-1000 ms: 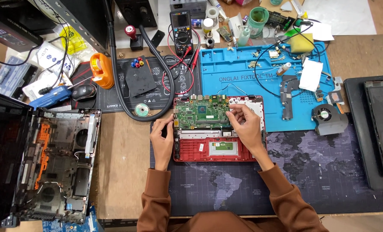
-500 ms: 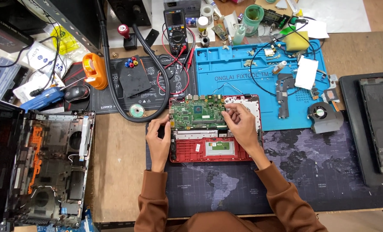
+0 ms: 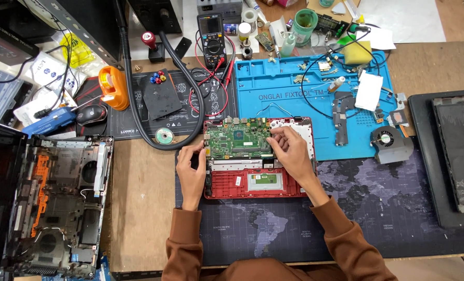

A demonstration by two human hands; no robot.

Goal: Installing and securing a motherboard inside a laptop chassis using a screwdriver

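The right hand (image 3: 293, 152) is laid on the right part of a green circuit board (image 3: 238, 139), its fingers bent and pinching at the board's right edge; what lies under the fingertips is hidden and cannot be told. The left hand (image 3: 191, 167) is set against the left edge of the red laptop shell (image 3: 242, 184), with the thumb and fingers narrowly curled about that side. The circuit board is seated in the upper half of the shell, and a pale touchpad (image 3: 266, 180) is seen in the lower half. Both forearms are covered by brown sleeves (image 3: 341, 234).

The shell rests on a dark desk mat (image 3: 398, 208) printed with a world map, which is spread over a wooden workbench (image 3: 138, 208). Just beyond the shell a blue work mat (image 3: 279, 88) is laid, strewn with small parts, a black wire, a white pad (image 3: 369, 90) and a yellow sponge (image 3: 358, 52). A small cooling fan (image 3: 390, 141) lies at its lower right corner, overlapping the desk mat.

To the left of the blue mat a black mat (image 3: 138, 125) is found, crossed by a thick black hose (image 3: 182, 73); a multimeter (image 3: 212, 39) with red leads stands at its upper right, and an orange tape holder (image 3: 113, 87) and a computer mouse (image 3: 91, 114) at its left. An opened black laptop chassis (image 3: 60, 198) occupies the left of the bench, well apart from the hands. At the far right another dark laptop part (image 3: 458, 151) is laid on a black tray.
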